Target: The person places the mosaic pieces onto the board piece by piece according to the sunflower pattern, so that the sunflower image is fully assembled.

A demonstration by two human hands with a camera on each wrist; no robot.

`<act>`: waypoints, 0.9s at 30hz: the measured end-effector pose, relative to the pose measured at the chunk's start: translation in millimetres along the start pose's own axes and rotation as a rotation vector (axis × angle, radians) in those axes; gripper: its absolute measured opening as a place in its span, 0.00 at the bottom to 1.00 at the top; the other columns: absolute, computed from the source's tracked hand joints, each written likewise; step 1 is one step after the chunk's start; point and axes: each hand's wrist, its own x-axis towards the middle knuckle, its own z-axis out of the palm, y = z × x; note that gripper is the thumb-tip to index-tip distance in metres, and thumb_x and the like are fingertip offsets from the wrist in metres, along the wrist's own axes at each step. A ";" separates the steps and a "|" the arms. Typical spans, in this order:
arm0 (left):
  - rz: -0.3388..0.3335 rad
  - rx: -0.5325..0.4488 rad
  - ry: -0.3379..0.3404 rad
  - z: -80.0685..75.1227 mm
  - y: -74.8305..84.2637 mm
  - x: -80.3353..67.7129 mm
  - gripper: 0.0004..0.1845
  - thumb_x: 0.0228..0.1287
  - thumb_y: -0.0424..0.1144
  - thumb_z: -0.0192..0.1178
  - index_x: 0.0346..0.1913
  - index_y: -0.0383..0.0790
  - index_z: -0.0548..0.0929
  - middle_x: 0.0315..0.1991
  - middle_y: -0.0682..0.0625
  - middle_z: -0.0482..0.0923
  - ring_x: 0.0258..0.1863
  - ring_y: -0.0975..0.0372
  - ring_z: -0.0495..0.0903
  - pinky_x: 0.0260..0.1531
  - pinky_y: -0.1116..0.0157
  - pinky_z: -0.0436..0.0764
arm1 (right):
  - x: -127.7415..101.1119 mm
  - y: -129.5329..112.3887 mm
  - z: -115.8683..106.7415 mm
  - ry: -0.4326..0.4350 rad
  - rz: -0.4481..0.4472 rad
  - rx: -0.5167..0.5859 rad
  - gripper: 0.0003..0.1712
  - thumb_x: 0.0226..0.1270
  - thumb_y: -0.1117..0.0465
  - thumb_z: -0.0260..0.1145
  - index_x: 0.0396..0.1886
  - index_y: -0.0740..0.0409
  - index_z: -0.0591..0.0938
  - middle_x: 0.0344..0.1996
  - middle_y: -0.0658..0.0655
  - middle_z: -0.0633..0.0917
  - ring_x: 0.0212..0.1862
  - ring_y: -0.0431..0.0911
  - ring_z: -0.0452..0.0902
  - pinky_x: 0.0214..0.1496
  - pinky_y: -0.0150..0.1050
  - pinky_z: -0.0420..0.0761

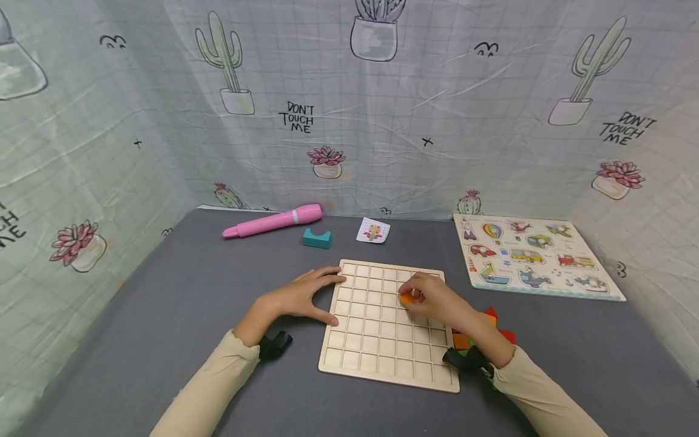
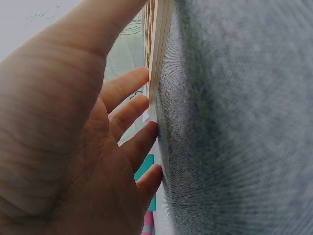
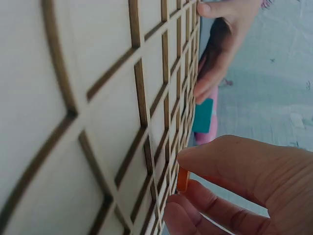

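A wooden grid board [image 1: 371, 346] with square cells lies on the dark table. My right hand [image 1: 434, 297] pinches a small orange tile [image 1: 406, 298] between thumb and finger, over the upper right part of the board. In the right wrist view the orange tile [image 3: 183, 179] is seen edge-on, close to the grid's surface. My left hand [image 1: 306, 296] rests at the board's left edge with its fingers and thumb spread. The left wrist view shows the left fingers [image 2: 128, 88] extended, fingertips right at the board's side [image 2: 159, 54].
Red, orange and green tiles [image 1: 461, 342] lie right of the board, partly hidden under my right forearm. Behind are a teal block [image 1: 317, 238], a pink pen-shaped thing [image 1: 273, 223] and a small picture card [image 1: 374, 230]. A picture puzzle board [image 1: 535, 258] lies at the back right.
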 end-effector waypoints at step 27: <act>0.003 -0.009 0.009 -0.5 2.9 -0.7 0.47 0.52 0.56 0.73 0.73 0.45 0.65 0.76 0.46 0.52 0.74 0.46 0.51 0.71 0.41 0.48 | 20.9 -7.7 12.9 -0.049 0.021 0.026 0.06 0.58 0.73 0.68 0.33 0.62 0.87 0.32 0.54 0.83 0.29 0.38 0.73 0.30 0.30 0.75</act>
